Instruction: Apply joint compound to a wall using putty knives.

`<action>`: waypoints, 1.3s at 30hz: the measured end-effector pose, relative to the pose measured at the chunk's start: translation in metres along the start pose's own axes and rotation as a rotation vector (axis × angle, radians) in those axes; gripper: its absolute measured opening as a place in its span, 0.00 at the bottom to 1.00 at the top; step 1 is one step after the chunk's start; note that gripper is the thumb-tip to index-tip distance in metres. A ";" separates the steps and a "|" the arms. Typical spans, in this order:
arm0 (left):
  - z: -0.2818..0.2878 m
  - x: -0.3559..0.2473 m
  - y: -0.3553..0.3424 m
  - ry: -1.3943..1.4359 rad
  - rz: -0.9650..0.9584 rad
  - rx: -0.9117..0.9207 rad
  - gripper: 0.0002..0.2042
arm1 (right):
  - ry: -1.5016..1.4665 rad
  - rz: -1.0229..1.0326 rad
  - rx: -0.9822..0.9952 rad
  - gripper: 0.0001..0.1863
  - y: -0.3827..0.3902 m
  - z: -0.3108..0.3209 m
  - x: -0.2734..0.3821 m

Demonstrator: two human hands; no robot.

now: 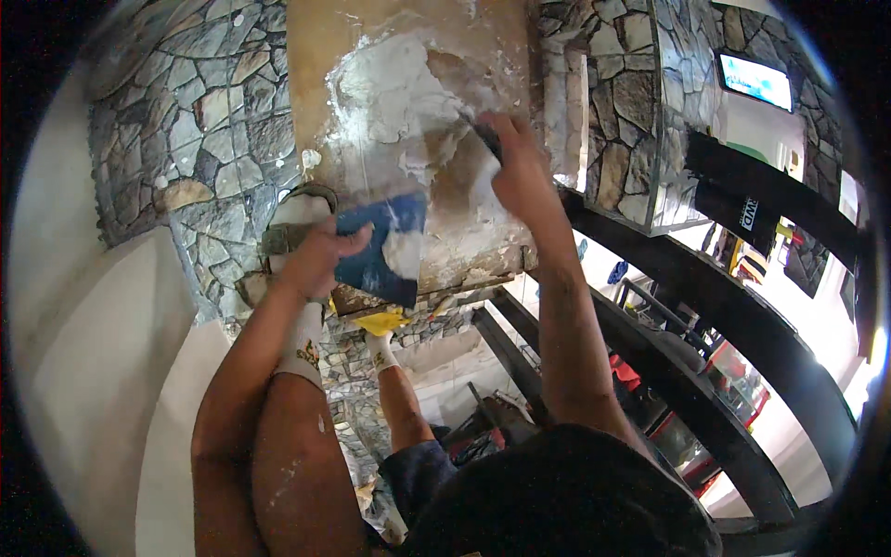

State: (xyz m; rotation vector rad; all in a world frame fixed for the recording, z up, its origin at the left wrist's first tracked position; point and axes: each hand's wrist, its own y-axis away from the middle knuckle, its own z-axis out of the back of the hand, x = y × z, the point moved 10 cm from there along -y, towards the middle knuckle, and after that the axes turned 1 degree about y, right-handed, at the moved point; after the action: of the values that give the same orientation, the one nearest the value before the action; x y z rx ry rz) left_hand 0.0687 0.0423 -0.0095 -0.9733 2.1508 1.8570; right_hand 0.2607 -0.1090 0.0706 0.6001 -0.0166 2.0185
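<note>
My left hand (314,262) grips a flat blue plate (365,264) with its thumb on top. A lump of whitish paste (402,252) lies on the plate's right part. My right hand (522,176) is closed round the dark handle of a putty knife (483,136), whose blade is blurred over the board. Beneath both hands spreads a brown board (320,65), smeared with white paste (390,93) and rough, darker patches. The plate is held above the board's near left part.
Stone-patterned surfaces (209,130) flank the board. My shoed foot (302,209) rests by its left edge, and a yellow item (382,321) sits under its near edge. Dark beams (650,357) curve along the right, with a lower level between them. A lit screen (756,82) is far right.
</note>
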 end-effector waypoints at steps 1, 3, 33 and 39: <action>-0.012 0.006 -0.004 0.010 -0.046 0.136 0.14 | 0.066 -0.073 0.037 0.27 -0.018 -0.001 0.002; -0.035 0.007 -0.003 0.090 -0.095 0.306 0.13 | 0.169 -0.064 0.082 0.26 -0.042 -0.020 -0.015; -0.065 -0.045 -0.010 0.787 -0.025 0.287 0.14 | -0.627 0.244 -0.129 0.28 0.082 0.024 0.066; -0.059 -0.050 0.003 0.767 -0.123 0.210 0.16 | -0.364 0.170 -0.102 0.29 0.109 0.003 0.023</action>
State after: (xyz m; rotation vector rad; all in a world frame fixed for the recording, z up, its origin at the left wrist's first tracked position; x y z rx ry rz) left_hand 0.1237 0.0064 0.0312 -1.9375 2.5002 1.2719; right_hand 0.1627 -0.1468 0.1082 0.9183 -0.3975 2.0290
